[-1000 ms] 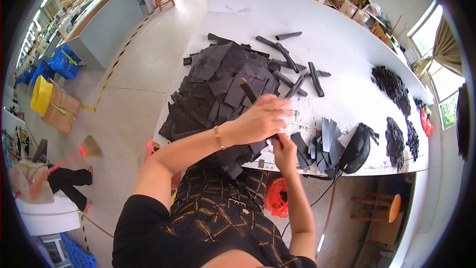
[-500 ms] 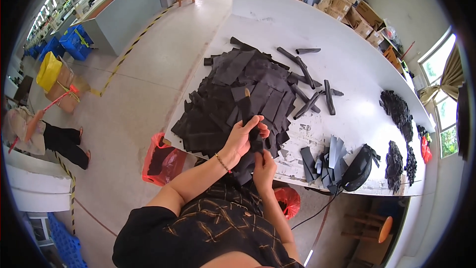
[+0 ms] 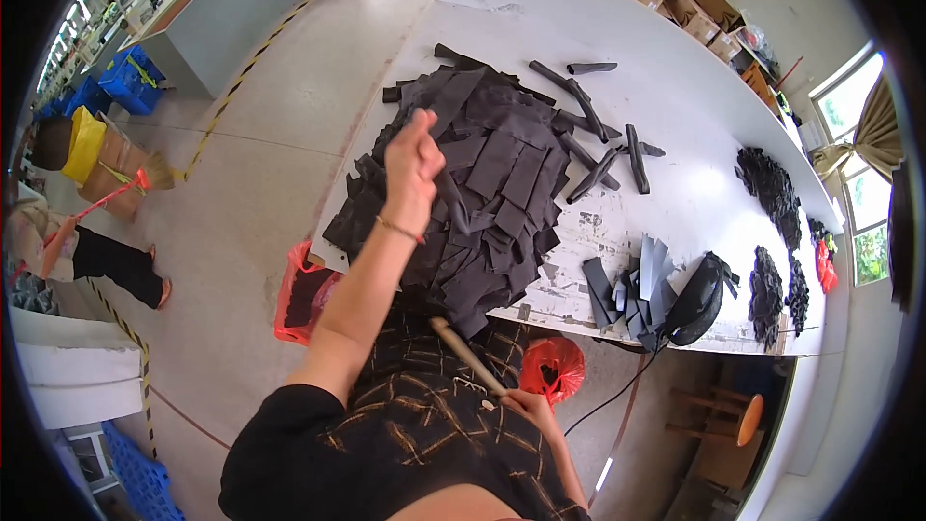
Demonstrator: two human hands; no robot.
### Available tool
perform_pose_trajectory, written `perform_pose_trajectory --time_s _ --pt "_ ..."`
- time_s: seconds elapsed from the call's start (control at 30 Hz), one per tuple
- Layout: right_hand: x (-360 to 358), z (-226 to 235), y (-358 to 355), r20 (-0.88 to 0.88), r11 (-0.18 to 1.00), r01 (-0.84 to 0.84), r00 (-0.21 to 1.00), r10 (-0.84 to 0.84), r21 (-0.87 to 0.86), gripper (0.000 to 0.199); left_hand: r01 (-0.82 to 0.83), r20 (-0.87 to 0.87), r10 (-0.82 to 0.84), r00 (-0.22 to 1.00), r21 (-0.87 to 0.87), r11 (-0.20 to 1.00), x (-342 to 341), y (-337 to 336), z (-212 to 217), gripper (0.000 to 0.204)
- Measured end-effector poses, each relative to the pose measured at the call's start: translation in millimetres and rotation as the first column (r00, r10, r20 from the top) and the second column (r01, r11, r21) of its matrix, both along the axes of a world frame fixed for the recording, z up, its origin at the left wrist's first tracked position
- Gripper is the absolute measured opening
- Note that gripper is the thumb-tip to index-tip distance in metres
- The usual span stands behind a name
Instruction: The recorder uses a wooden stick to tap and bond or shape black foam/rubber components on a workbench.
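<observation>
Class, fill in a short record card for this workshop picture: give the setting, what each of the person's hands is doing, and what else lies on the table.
Setting: long white table in a workshop, seen from above
Left hand: raised over the pile of dark flat pieces, closed around a dark piece
Right hand: low by the body, holding a pale wooden stick
Also on the table: dark narrow strips, a small stack of dark pieces, heaps of black scraps
Below the table edge: red bag
</observation>
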State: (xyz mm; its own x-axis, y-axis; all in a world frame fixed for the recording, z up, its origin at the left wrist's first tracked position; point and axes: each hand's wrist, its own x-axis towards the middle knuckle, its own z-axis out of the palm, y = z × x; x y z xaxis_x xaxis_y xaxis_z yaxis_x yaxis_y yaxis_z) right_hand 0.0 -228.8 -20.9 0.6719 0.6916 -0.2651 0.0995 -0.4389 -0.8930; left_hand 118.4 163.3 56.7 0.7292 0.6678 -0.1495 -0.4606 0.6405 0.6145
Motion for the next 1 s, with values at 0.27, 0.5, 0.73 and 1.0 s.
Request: perform_pose_trajectory --time_s 0.27,0.5,0.73,1.0 --pt "87 24 130 0.320 0.792 0.330 0.783 -0.534 0.513 0.015 0.116 0.061 -0.103 0.993 -0.284 0.952 24 -64 -39 0.020" --pt "123 55 136 0.046 0.657 0.359 0.856 -0.514 0.663 0.006 0.290 -0.211 -0.255 0.944 0.154 0.945 -7 -74 -15 0.037" --pt "145 76 117 0.496 0.822 0.294 0.681 -0.538 0.488 0.002 0.849 -0.303 -0.842 0.447 0.438 0.294 -20 -121 -17 0.022" --pt "203 129 120 0.383 0.500 0.414 0.335 -0.861 0.760 0.020 0.738 -0.278 -0.733 0.622 0.520 0.429 -57 -149 -17 0.031"
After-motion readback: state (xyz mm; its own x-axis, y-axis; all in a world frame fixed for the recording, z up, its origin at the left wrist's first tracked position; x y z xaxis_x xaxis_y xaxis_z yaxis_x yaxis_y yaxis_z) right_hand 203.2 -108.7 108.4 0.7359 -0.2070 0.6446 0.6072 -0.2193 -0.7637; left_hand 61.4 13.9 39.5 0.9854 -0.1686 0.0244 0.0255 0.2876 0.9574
